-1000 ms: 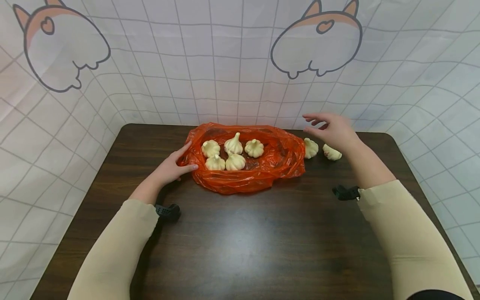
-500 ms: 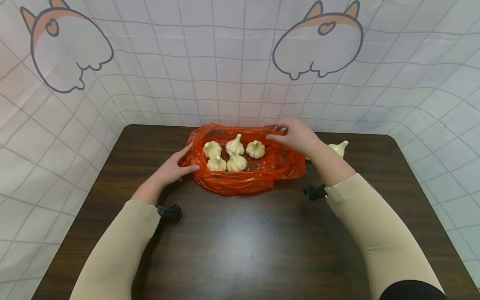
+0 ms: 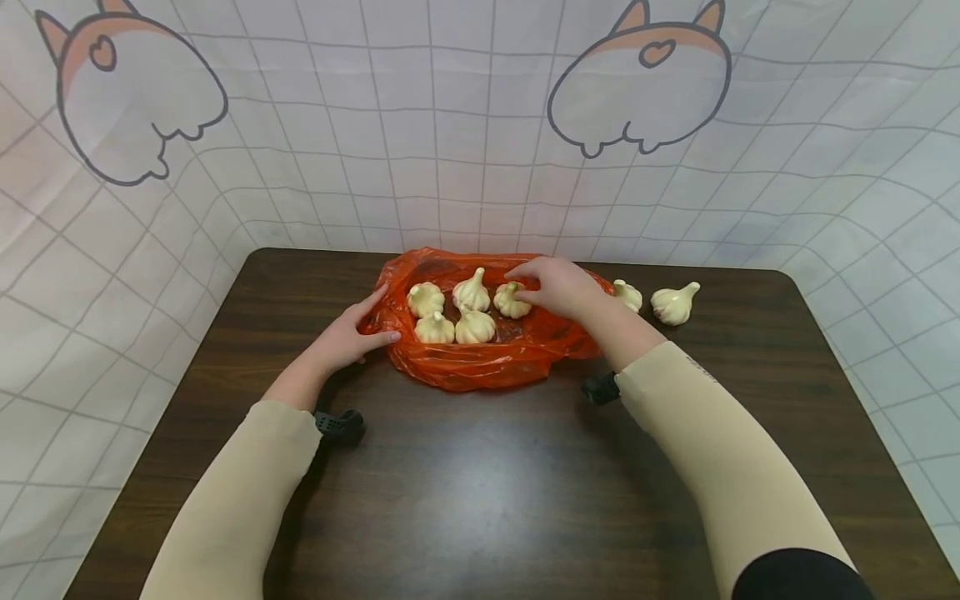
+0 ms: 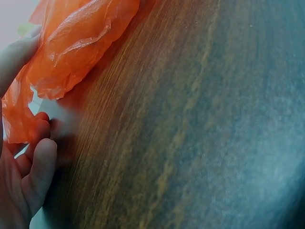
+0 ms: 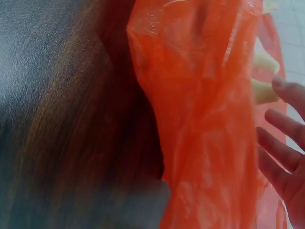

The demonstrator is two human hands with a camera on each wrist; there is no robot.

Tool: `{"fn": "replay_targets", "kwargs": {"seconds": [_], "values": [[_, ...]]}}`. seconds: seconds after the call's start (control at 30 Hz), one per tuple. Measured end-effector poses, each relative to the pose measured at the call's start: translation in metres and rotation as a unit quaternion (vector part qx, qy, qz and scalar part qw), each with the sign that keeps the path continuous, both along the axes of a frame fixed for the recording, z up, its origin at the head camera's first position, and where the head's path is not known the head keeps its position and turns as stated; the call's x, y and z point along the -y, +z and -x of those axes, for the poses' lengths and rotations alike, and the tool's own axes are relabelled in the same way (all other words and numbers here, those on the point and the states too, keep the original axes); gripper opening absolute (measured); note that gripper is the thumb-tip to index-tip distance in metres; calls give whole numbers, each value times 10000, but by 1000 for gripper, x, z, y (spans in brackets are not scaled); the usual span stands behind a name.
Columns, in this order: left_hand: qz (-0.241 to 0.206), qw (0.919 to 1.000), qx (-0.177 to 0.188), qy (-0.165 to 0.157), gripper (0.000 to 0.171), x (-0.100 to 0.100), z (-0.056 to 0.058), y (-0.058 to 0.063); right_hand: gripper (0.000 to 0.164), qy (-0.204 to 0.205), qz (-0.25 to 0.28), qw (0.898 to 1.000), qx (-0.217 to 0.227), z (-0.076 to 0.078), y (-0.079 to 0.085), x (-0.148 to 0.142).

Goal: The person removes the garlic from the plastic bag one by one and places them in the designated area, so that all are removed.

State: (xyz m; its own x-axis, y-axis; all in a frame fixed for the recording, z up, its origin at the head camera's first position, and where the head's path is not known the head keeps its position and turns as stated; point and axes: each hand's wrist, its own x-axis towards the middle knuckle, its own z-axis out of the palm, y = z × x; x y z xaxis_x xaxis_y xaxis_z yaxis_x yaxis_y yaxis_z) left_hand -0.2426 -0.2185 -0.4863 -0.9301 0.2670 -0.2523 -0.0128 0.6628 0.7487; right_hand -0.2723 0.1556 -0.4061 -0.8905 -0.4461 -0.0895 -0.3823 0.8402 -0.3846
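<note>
1. The cream, ribbed garlic bulb [image 3: 510,305] sits at the right hand's [image 3: 561,287] fingertips; its fingers are spread, contact unclear. A sure grasp would want thumb and forefinger on opposite sides.
2. Four matching bulbs [image 3: 474,327] lie just past those tips; better not nudged.
3. The crinkled orange-red plastic bag [image 3: 472,367] surrounds all five; the left hand's [image 3: 341,337] spread thumb and forefinger should steady its side lightly.
4. Two loose cream bulbs [image 3: 673,305] lie behind the right fingers, outside.

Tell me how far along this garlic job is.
Likely unpacking: two bulbs look done, on the table beside the red bag. Underway: the left hand holds the bag's edge; the right hand is at the rightmost bulb inside. Remaining: that bulb and the four others in the bag.
</note>
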Motion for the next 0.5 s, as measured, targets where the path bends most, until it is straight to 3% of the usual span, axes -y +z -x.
{"fn": "replay_targets", "kwargs": {"seconds": [0.5], "values": [[78, 10000, -44, -29, 92, -1, -1, 1, 30, -37, -221, 9997, -111, 4, -9, 6]]}}
